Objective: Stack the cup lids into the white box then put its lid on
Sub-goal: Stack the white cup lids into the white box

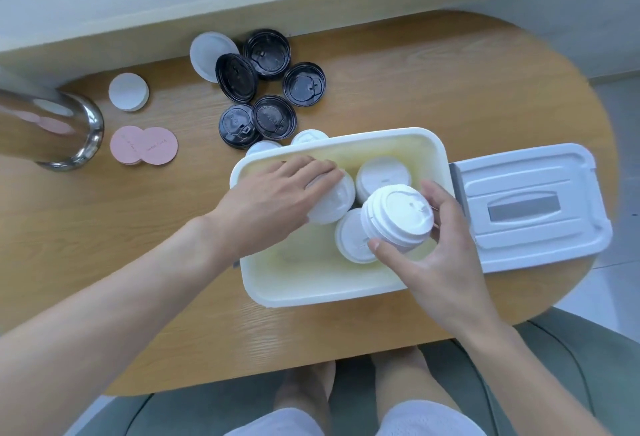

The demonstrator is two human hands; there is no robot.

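The white box (408, 134) stands open on the wooden table. My right hand (436, 255) grips a stack of white cup lids (398, 217) above the box's right half. My left hand (277, 196) lies on another white lid stack (334, 201) at the box's left side, fingers curled over it. A further white lid stack (382, 176) sits at the back of the box, and one white lid (351, 238) lies under the held stack. The box's lid (530, 207) lies flat to the right of the box. Several black cup lids (266, 89) lie behind the box.
Two white lids (308, 136) peek out behind the box's far rim. A translucent white lid (207, 54) lies by the black ones. Pink round coasters (143, 150), a white one (128, 92) and a steel cylinder (52, 127) sit at left. A wall ledge runs behind the table.
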